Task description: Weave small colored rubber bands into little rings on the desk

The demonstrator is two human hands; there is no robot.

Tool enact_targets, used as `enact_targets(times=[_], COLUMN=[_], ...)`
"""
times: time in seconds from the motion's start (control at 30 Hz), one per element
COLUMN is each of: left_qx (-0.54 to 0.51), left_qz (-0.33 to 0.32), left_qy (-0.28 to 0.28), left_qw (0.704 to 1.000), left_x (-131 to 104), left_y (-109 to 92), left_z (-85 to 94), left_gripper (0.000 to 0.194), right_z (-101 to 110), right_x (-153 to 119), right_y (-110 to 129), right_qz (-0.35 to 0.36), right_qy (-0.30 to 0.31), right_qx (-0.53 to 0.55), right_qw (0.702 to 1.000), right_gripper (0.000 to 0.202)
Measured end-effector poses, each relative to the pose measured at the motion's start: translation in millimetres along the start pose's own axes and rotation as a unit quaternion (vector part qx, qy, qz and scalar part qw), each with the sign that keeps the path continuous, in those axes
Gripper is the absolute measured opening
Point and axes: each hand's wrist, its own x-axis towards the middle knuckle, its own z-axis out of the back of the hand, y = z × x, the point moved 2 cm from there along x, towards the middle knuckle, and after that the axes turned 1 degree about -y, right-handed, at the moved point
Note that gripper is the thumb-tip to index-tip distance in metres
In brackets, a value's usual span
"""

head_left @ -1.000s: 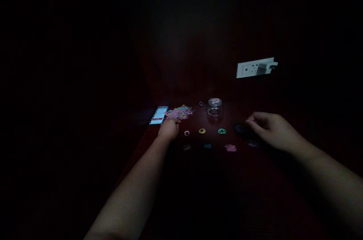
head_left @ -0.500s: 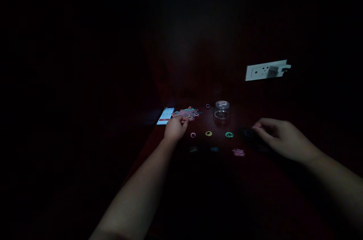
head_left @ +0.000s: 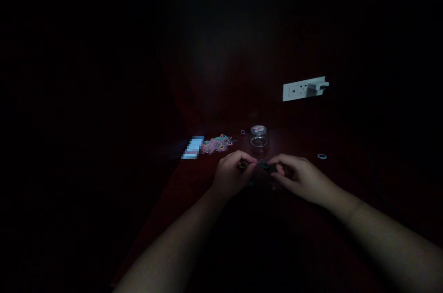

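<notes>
My left hand [head_left: 233, 172] is closed in a pinch, thumb and forefinger together; what lies between the tips is too small and dark to name. Just right of it, my right hand [head_left: 299, 175] is held with thumb and forefinger apart, nothing visible between them. A green hair tie [head_left: 266, 165] shows in the gap between both hands. Behind the left fingers a yellow hair tie [head_left: 243, 165] is partly covered. Other small bands under the hands are dim or hidden. A heap of colourful elastic bands [head_left: 219, 144] lies beyond my left hand.
A clear lidded jar [head_left: 259, 140] stands behind the hands, with a purple hair tie [head_left: 242, 132] to its left. A lit phone [head_left: 193, 147] lies left of the heap. A pale blue hair tie [head_left: 321, 156] rests at the right. The wall carries a socket [head_left: 297, 90] with a plug.
My right hand has moved left, close to my left hand. The left hand has come away from the heap towards the hair ties. The view has shifted a little, revealing the pale blue tie.
</notes>
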Motion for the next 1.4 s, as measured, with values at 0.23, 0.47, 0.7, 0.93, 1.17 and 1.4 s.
enact_targets(times=[0.23,0.47,0.7,0.93,1.17,1.4], left_qx=[-0.040,-0.049,-0.013,0.017,0.054,0.067], left_qz=[-0.024,-0.037,-0.038,-0.067,-0.080,-0.086], left_qy=[0.033,0.053,0.065,0.080,0.104,0.121], left_qw=[0.998,0.997,0.997,0.994,0.990,0.987], left_x=[-3,-6,-4,-4,-5,-5], left_y=[-5,-9,-11,-10,-5,-12], left_z=[-1.0,-4.8,-2.9,-1.2,-1.1,-3.1], left_gripper=[0.005,0.005,0.005,0.003,0.002,0.013], right_z=[-2,0,3,11,23,25], right_x=[1,2,2,3,4,4], right_y=[6,10,9,5,-9,-2], right_qz=[0.021,0.063,0.060,0.046,0.022,0.022], right_qy=[-0.027,-0.031,-0.007,0.011,0.072,0.074], right_qx=[0.012,0.010,0.005,-0.023,-0.091,-0.069], right_qw=[0.999,0.997,0.998,0.999,0.993,0.995], right_gripper=[0.024,0.009,0.013,0.016,0.017,0.021])
